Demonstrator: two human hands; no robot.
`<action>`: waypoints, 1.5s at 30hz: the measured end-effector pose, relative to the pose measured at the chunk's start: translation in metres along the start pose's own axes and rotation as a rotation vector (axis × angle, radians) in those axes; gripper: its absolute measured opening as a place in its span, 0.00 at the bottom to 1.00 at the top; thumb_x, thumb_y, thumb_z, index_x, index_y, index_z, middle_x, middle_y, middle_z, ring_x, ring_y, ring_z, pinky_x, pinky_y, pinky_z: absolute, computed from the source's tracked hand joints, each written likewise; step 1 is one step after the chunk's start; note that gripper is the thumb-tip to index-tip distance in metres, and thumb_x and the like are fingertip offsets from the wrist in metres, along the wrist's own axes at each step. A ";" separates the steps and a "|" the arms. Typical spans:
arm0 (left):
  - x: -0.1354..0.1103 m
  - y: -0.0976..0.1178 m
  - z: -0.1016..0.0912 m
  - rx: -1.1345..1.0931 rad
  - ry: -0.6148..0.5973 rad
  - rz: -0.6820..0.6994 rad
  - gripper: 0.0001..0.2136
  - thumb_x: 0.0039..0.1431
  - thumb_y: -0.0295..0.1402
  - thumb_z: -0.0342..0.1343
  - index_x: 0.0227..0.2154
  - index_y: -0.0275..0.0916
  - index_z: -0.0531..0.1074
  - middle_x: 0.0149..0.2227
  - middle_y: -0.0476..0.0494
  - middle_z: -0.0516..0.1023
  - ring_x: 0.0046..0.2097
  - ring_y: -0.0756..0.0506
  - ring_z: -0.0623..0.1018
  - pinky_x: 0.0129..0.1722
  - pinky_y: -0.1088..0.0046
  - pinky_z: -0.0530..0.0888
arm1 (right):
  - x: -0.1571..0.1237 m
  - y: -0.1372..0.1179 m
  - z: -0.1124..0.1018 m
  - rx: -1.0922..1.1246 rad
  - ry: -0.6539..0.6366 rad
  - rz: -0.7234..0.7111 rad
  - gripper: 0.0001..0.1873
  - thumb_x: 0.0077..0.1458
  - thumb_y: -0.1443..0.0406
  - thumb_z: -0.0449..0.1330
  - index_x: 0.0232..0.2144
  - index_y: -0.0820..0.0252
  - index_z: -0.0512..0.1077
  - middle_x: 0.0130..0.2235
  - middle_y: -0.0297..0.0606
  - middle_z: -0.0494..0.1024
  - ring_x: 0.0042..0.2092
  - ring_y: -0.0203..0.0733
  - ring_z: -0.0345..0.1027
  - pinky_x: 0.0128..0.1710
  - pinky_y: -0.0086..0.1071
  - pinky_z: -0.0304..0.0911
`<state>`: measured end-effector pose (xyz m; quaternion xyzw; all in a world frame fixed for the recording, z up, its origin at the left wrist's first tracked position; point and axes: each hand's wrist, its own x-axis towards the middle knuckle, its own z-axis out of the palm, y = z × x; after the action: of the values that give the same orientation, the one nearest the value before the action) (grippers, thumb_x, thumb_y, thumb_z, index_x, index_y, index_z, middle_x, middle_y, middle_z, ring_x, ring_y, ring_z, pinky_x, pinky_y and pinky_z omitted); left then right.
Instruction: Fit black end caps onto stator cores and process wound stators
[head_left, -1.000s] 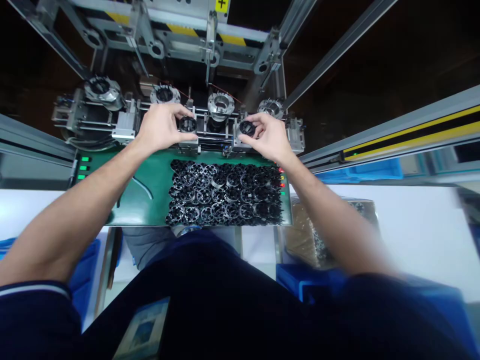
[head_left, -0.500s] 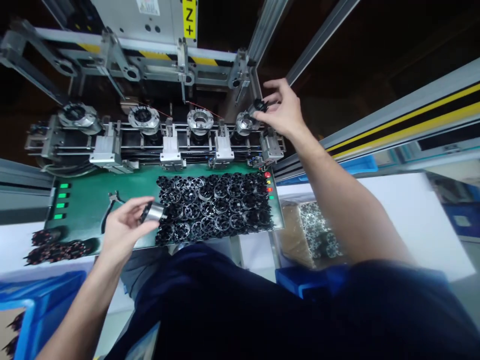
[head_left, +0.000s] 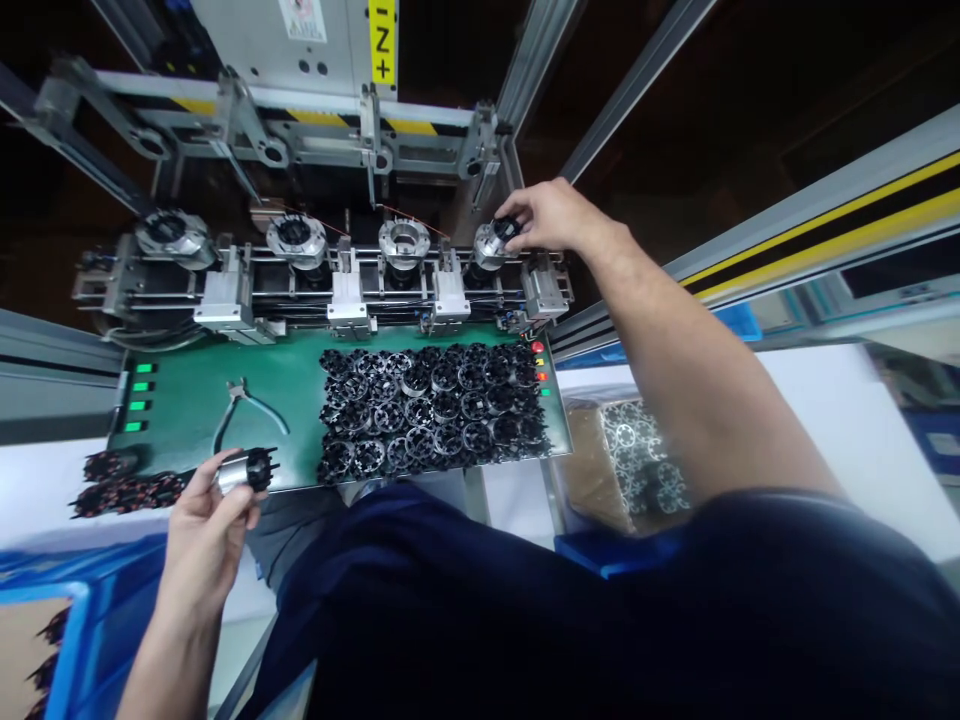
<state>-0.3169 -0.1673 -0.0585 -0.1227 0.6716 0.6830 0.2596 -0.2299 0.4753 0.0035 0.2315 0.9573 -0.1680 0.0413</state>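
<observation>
My left hand (head_left: 202, 530) is closed around a motor stator (head_left: 236, 474), a silver metal ring with black pronged plastic ends. It holds the stator above the front edge of the green table (head_left: 172, 430), near the pliers (head_left: 247, 405). At the machine's far right, my right hand (head_left: 551, 218) grips a second black-ended stator (head_left: 505, 229) by its rim. That stator sits at the mouth of the rightmost round metal holder (head_left: 487, 258); how deep it is inside, I cannot tell. Several rows of stators (head_left: 420, 412) stand on the table between my hands.
Three more holders line the machine: the third (head_left: 403, 243) shows an open ring, while the second (head_left: 298, 238) and leftmost (head_left: 174, 236) contain black parts. Copper-toned stators (head_left: 127, 493) lie at the table's left corner. A blue bin (head_left: 82, 640) stands lower left, an open carton (head_left: 592, 470) right.
My right hand has brought its stator down and left onto the rightmost holder. My left hand has moved left and toward me, turning its stator so the black prongs point right.
</observation>
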 end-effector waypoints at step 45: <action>-0.048 0.054 0.095 -0.100 -0.743 0.078 0.34 0.54 0.59 0.84 0.48 0.45 0.73 0.41 0.49 0.87 0.31 0.48 0.85 0.25 0.77 0.80 | -0.194 -0.293 0.039 0.605 -0.080 -0.531 0.26 0.70 0.46 0.71 0.66 0.06 0.78 0.58 0.15 0.89 0.57 0.51 0.88 0.53 0.59 0.89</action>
<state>-0.2877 -0.0807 0.0190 0.1468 0.5014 0.7224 0.4529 -0.1915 0.1341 0.0857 -0.0288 0.8889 -0.4557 -0.0364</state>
